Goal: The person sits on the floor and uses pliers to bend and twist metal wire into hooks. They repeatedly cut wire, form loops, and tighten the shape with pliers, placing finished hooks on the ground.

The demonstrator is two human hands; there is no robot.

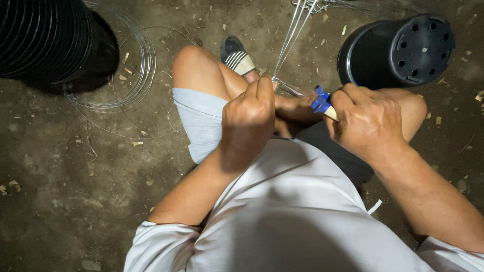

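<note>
I am squatting over a dirt floor. My left hand [248, 118] is closed around the near end of a bundle of thin metal wires [294, 36] that runs up and away towards the top of the view. My right hand [367, 120] grips a tool with a blue and pale handle [321, 103], held against the wires just right of my left thumb. Both hands sit between my knees, and the tool's jaws are hidden by the fingers.
An overturned black plastic pot [398, 49] with holes in its base lies at the upper right. A stack of black ribbed pots [48, 40] stands at the upper left beside a loose coil of wire [132, 80]. My sandalled foot [237, 56] rests near the wires.
</note>
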